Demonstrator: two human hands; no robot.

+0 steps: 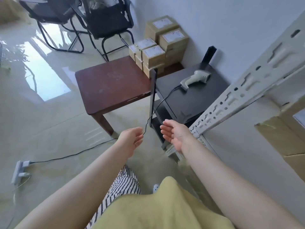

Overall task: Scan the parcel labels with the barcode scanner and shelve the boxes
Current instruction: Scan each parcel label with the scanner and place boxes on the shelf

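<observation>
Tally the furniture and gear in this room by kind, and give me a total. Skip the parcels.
Black mesh chairs: 2
Brown wooden table: 1
Black shelving unit: 1
White metal rack: 1
Barcode scanner: 1
Power strip: 1
Total: 7

So the person is wearing a soft yellow top, plain, no print or logo on the part that shows, and it fills the bottom middle of the head view. Just to the left of the top there's black-and-white striped fabric, thin stripes, looks like loose trousers or a skirt, hard to say which. Both forearms are bare from the frame edge up, no sleeves showing, so it's short-sleeved or sleeveless. The left hand and right hand carry no rings, watch, bracelets or gloves.
</observation>
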